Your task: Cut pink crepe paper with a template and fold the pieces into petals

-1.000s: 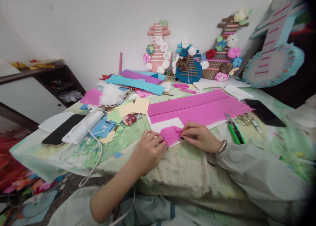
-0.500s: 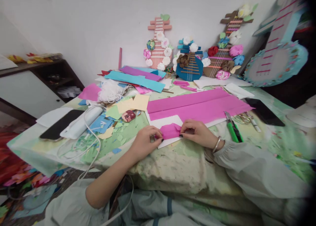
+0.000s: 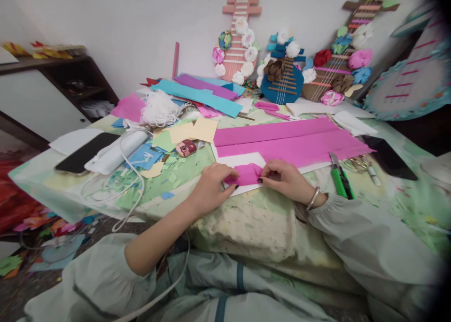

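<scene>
A small folded piece of magenta crepe paper (image 3: 248,174) lies over a white sheet (image 3: 243,160) at the near edge of the table. My left hand (image 3: 215,185) pinches its left end between thumb and fingers. At the opposite end, my right hand (image 3: 283,177) has its fingertips closed on the paper's edge. Just beyond both hands stretches a long magenta crepe paper strip (image 3: 282,141) with a fold line along it. A green utility knife (image 3: 340,179) rests to the right of my right hand, blade pointing away.
Paper scraps (image 3: 148,157), a power strip (image 3: 118,150) with its cable and a phone (image 3: 88,153) occupy the left. White string (image 3: 162,107) is heaped behind them. Another phone (image 3: 392,157) lies right. Flower-covered paper instruments (image 3: 282,85) lean on the wall.
My left fingers have shifted further over the left end of the small magenta paper. My right hand stays at its end. The camera view has tilted down slightly.
</scene>
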`<state>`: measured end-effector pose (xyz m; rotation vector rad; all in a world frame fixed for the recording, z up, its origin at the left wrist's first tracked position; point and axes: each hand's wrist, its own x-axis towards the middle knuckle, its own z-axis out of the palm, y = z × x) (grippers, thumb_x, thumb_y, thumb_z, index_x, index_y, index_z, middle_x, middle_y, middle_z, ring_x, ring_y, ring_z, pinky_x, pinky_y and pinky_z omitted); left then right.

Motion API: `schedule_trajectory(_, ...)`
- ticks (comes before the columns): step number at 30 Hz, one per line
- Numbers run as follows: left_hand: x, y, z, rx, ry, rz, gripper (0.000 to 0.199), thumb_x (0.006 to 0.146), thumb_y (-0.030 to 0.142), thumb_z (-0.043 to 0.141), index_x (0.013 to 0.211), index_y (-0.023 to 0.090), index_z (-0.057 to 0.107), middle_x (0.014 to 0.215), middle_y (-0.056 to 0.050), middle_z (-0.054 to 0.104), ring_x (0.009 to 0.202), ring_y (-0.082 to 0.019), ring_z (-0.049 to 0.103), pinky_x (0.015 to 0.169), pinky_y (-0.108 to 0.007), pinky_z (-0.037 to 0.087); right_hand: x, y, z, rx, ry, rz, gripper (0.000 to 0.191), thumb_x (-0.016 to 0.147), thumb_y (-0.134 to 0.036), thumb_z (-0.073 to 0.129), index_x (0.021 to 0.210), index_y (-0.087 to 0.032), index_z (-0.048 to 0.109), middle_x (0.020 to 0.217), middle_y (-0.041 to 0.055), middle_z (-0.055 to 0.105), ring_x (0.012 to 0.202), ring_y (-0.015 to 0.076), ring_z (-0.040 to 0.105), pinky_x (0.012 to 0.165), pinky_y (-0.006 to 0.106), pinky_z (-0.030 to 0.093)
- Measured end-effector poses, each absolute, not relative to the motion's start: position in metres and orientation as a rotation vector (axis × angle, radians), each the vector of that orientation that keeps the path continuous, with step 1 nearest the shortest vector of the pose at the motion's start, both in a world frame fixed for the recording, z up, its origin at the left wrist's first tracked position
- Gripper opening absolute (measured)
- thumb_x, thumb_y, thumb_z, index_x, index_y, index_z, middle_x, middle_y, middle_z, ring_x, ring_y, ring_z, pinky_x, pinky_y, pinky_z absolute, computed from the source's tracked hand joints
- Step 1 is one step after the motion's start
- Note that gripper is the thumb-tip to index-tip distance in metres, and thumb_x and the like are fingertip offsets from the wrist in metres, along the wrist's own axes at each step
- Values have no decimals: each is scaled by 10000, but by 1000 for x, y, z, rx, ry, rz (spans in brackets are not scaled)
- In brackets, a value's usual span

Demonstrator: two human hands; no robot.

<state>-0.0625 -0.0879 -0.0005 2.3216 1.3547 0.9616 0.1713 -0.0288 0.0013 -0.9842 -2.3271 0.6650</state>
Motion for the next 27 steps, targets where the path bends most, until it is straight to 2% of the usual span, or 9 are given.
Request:
schedule_trajectory(4,-63,-89,-3,2386,1354,937,313,828,146,564,1137,191,577,965,-46,667,939,-207,572,863,-371,418,169,-30,2,-1010,-2332,638,86,782,-203,603,703,-170,594,681,13,579,674,150,498,628,278,373)
schedule_trajectory(8,-65,-91,-8,2571,1333,950,221,872,163,533,1048,216,656,980,-47,665,978,-219,562,906,-418,390,169,-29,1,-1024,-2321,660,78,771,-194,596,696,-174,586,682,13,581,671,150,500,619,275,373)
schedule_trajectory(13,-66,-96,-10,2810,1305,992,212,887,157,521,975,246,693,950,-21,687,1023,-235,559,1012,-530,274,169,-27,-1,-1034,-2311,686,79,757,-195,593,682,-178,576,690,15,596,667,148,514,620,272,382)
schedule_trajectory(27,-64,-99,-9,2816,1292,977,200,843,115,513,921,196,678,960,-41,672,1038,-228,535,1025,-515,312,168,-26,2,-1041,-2332,659,91,745,-162,590,658,-173,565,654,3,584,624,129,499,588,255,366)
